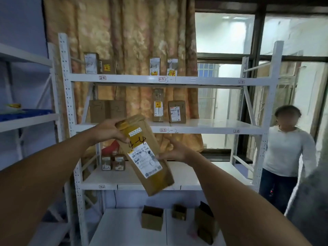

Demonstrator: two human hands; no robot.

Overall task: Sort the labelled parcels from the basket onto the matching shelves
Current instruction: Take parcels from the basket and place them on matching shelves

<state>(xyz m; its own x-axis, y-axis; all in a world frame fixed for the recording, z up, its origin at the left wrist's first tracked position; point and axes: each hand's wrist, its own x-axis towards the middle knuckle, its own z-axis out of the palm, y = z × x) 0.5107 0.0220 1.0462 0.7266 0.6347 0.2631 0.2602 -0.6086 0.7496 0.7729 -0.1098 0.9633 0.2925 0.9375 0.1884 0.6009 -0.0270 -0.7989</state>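
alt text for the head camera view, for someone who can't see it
Two bare hands hold a brown parcel handwritten 4-4, tilted, the left hand gripping its top end and the right hand its right edge. Behind stands a white shelf rack with small labelled parcels; a person in a white top stands at right.

Your left forearm [44,166] and right forearm [239,201] are bare along the whole length in view, from frame edge to wrist. Your left hand [108,132] and right hand [175,151] are bare too. The wide lens makes both arms look broad near the camera.
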